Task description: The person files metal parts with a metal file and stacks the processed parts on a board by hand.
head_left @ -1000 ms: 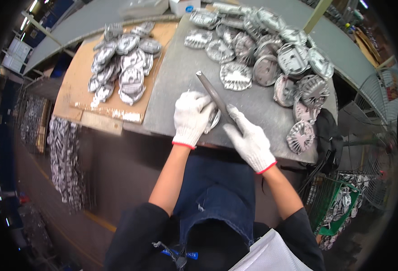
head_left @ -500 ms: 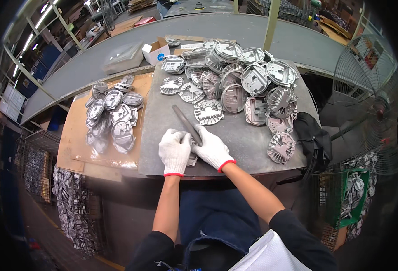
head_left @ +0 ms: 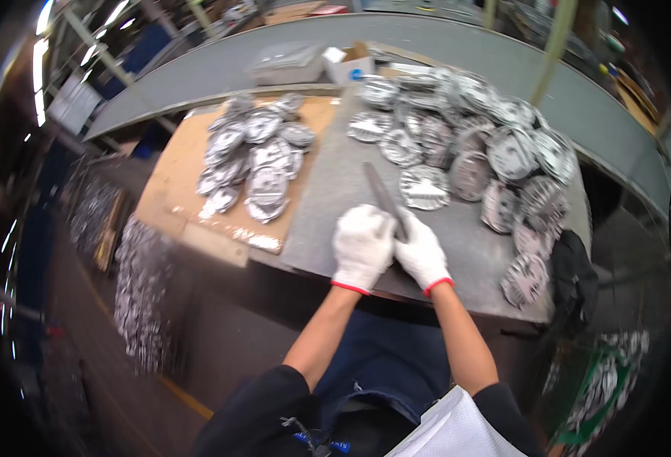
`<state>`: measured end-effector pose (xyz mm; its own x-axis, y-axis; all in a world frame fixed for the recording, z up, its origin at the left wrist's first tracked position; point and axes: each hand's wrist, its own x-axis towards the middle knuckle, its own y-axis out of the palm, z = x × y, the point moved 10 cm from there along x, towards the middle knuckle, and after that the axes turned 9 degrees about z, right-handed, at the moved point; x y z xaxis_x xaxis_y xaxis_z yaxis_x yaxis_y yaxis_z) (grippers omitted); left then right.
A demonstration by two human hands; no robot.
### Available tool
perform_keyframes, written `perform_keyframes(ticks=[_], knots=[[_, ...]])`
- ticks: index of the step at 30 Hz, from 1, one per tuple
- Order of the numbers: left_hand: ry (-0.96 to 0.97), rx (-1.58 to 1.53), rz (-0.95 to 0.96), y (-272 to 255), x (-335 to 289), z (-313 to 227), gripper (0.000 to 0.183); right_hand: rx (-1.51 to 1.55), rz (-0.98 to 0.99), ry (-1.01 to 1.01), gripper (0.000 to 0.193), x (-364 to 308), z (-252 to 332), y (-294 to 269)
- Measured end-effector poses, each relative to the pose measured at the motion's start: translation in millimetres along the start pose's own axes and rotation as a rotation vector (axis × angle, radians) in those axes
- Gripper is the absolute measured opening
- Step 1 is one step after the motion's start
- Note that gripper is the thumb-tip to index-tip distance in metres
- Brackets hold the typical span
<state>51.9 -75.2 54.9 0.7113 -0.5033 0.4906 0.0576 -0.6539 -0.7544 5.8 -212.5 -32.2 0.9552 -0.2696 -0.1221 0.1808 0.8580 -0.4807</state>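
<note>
My right hand (head_left: 422, 245), in a white knit glove with a red cuff, is closed around a long, flat, dark grey bar that looks like a file (head_left: 382, 195). The bar points away from me and slightly left. Beside it, my left hand (head_left: 364, 242), gloved the same way, is curled shut near the table's front edge; whatever its fingers hold is hidden. Round, finned silver metal castings (head_left: 424, 187) lie heaped just beyond my hands and to the right. Another heap of castings (head_left: 265, 185) rests to the left.
The grey-topped table (head_left: 322, 228) has a brown cardboard sheet (head_left: 169, 183) at its left. A white box (head_left: 346, 70) and a clear plastic bin (head_left: 284, 64) stand behind. A black bag (head_left: 575, 278) hangs at the right edge. Wire baskets of castings (head_left: 141, 293) flank the table.
The whole view has swung, so table and hands appear farther right, and the picture is blurred. Both hands stay close together, the bar still in the right; the casting glimpsed under them is now hidden.
</note>
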Motion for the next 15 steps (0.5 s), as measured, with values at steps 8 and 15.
perform_keyframes(ticks=[8, 15], knots=[[-0.009, -0.036, 0.043, 3.6, 5.8, -5.8, 0.011, 0.002, -0.002, 0.058, 0.072, 0.0, -4.5, 3.1], [-0.208, -0.417, -0.14, -70.6, 57.3, 42.1, 0.017, 0.055, 0.038, 0.04, 0.083, -4.4, -4.5, -0.1]])
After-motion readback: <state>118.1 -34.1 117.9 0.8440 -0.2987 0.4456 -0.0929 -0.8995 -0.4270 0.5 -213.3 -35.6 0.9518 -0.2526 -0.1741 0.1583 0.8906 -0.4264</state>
